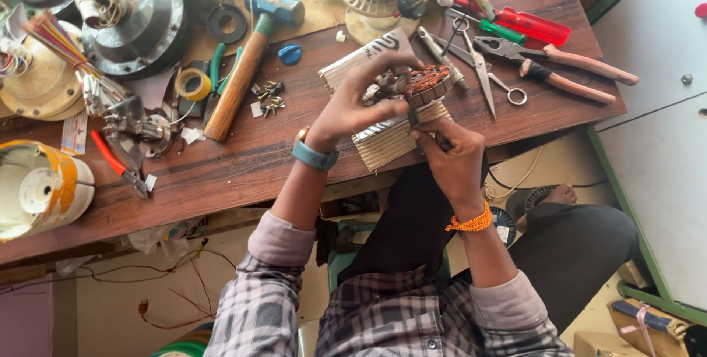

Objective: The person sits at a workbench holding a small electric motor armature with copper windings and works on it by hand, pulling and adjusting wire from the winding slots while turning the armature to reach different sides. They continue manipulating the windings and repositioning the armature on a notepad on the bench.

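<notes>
Both hands' fingers [368, 96] grip a copper-wound stator [423, 85] near the table edge [221, 206].

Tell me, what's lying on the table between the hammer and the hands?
In the head view, a little pile of screws and a blue guitar-pick-shaped piece lie between the hammer and the left hand.
</notes>
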